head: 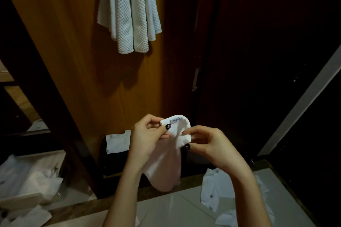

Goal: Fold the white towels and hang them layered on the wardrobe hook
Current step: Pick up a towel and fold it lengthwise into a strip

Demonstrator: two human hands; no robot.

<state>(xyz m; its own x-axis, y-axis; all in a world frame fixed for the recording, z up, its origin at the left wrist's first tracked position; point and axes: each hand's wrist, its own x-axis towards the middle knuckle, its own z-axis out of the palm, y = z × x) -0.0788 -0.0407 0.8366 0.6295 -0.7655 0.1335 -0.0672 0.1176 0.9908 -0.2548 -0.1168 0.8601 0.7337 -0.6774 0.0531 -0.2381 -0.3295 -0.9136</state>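
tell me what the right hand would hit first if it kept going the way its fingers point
The right hand points left into the white towel it pinches; just past that cloth comes the left hand, probably, since depth is unclear.

My L hand [147,135] & R hand [210,145] are up side by side, both forearms bare and rising from the frame's bottom. Thumb & fingers of each curl in, pinching the white towel [167,169] at its top edge.
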